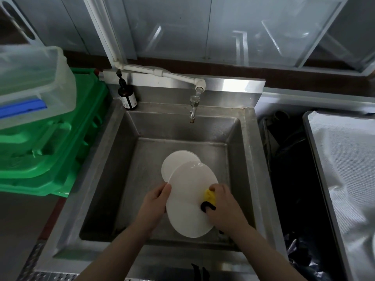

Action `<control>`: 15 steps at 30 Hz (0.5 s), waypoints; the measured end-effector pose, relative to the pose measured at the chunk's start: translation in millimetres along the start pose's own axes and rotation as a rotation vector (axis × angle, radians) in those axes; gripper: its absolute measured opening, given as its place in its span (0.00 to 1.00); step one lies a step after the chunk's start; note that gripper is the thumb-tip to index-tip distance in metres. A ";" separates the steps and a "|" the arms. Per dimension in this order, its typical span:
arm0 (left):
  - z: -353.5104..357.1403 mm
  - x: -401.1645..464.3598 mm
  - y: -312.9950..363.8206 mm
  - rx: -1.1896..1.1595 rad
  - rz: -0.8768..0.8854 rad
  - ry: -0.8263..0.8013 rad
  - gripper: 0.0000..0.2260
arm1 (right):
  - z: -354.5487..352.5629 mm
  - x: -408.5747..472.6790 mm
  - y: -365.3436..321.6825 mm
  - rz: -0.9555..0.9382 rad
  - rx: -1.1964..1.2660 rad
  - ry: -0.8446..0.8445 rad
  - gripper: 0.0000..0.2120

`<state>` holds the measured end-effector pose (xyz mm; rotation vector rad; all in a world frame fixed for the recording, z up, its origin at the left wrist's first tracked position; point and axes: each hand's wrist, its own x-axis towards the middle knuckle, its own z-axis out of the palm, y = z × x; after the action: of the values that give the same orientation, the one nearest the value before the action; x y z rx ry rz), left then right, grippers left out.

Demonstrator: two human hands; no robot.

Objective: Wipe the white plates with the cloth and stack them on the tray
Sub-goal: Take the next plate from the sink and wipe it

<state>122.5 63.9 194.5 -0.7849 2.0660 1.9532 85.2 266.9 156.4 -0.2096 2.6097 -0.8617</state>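
Left hand (155,201) grips the near-left rim of a tilted white plate (189,199) over the steel sink (239,142), fingers hidden behind it. Right hand (225,207) curls round a yellow-and-black cloth (209,199), pressing it to the plate's right side. A second plate (176,163) lies partly covered behind. At right, a tray (310,151) is cut off.

A steel sink (113,165) carries the things here: one white plate (174,163) lies on its floor (partly covered by another plate above it). On the sink's back ledge, at the left corner, stands a dark pump bottle (126,94), upright beside the tap (193,106).
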 end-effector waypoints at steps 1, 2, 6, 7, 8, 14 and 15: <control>-0.3 -0.3 -1.1 -0.003 -0.011 -0.011 0.10 | -1.7 -1.1 3.7 -0.010 0.011 -0.011 0.23; 0.0 -0.7 -2.2 -0.013 -0.024 -0.021 0.10 | -3.6 -1.6 7.6 -0.018 0.027 -0.020 0.22; 2.5 -1.3 -3.2 -0.021 -0.059 -0.026 0.09 | -8.3 -0.8 22.1 -0.034 0.049 0.012 0.20; 2.5 -1.0 -3.4 -0.024 -0.062 -0.029 0.09 | -8.7 -0.4 24.6 -0.032 0.047 0.024 0.20; 2.3 -1.2 -3.8 -0.023 -0.062 -0.034 0.09 | -9.2 -0.3 26.8 -0.028 0.041 0.033 0.19; 1.3 -3.1 -8.0 -0.034 -0.045 -0.032 0.09 | -6.3 0.2 36.0 0.046 -0.036 0.058 0.21; 1.5 -2.9 -8.7 -0.041 -0.043 -0.030 0.09 | -6.0 0.8 36.8 0.056 -0.016 0.075 0.20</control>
<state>128.9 66.2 188.3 -0.7962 1.9815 1.9779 81.3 299.3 138.5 -0.1097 2.6787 -0.8446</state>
